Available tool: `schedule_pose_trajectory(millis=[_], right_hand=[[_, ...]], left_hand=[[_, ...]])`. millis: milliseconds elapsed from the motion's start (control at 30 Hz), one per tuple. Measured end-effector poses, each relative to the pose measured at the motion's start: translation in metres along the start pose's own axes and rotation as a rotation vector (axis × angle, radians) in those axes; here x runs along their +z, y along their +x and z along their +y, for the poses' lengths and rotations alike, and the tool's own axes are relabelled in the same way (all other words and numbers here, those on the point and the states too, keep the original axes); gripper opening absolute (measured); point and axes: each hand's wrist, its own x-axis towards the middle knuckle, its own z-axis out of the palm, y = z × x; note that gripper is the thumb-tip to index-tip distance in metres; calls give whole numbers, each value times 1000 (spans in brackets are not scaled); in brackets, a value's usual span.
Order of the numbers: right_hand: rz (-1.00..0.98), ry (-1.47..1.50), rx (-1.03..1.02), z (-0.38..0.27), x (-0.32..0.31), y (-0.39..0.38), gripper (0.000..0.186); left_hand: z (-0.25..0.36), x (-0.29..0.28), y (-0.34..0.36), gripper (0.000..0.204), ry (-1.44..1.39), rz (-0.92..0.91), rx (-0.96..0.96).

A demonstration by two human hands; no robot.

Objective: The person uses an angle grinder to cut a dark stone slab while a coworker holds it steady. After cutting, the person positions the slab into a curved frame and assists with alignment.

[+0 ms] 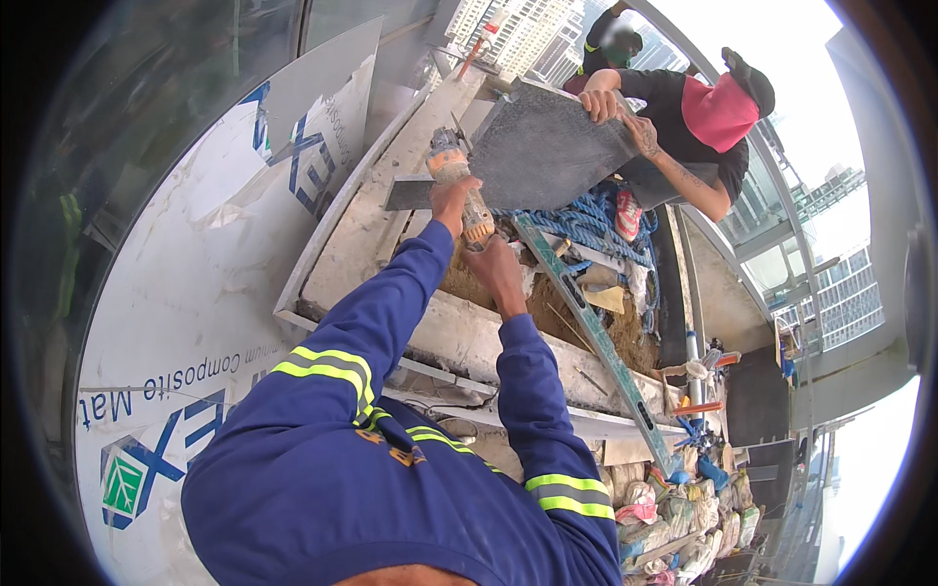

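Observation:
Both my hands are on a dusty orange angle grinder [449, 162]. My left hand [454, 203] wraps round its body, and my right hand [496, 270] grips the rear end of the handle. The grinder's head lies beside the left edge of a dark grey slab [552, 146]; whether its disc touches the slab I cannot tell. A co-worker [699, 137] in a pink face cloth and dark cap steadies the slab's upper right edge with both hands. A narrow dark strip [408, 193] sticks out left of my left hand.
A green spirit level [596, 332] slants across a trough of sand, near blue rope [596, 223]. Printed white panels [186, 322] stand at the left. Several filled sacks [684, 518] lie lower right. Behind the co-worker is another person [618, 44], near a glass railing.

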Motion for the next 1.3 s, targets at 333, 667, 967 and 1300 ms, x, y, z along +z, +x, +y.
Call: schedule_pose_trajectory(millis=[333, 667, 967, 1300], right_hand=[[18, 121, -12, 3, 10, 2, 55], [-81, 195, 30, 9, 18, 7, 57], [-118, 174, 42, 8, 22, 17, 58], [30, 244, -50, 15, 29, 8, 47]], left_hand=[[1, -1, 1, 24, 74, 7, 17], [1, -2, -2, 21, 141, -8, 79], [3, -3, 13, 30, 161, 7, 22], [1, 1, 0, 25, 178, 12, 37]])
